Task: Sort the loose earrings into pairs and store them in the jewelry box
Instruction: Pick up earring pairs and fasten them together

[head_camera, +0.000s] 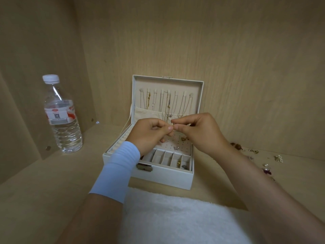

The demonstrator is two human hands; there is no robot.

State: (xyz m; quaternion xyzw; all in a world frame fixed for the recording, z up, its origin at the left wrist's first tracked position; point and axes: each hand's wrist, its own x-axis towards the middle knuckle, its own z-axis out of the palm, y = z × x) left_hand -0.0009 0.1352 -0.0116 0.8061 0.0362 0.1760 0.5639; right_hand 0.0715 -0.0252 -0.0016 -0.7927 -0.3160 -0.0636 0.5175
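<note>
Both hands meet just above the open jewelry box (147,175), probably so that anything dropped lands in its lining. The left hand (149,133) and right hand (200,132) each pinch the same tiny earring (173,123), thumb and fingertip clamped on it. I cannot tell whether it is one piece or a stud with its back. Below them, the holed panel (181,144) carries a few studs, and a near-right compartment (185,160) holds a gold piece. The other loose earrings (263,161) lie scattered on the shelf to the right, within the right hand's easy reach. A water bottle (61,117) stands far left, out of the way.
</note>
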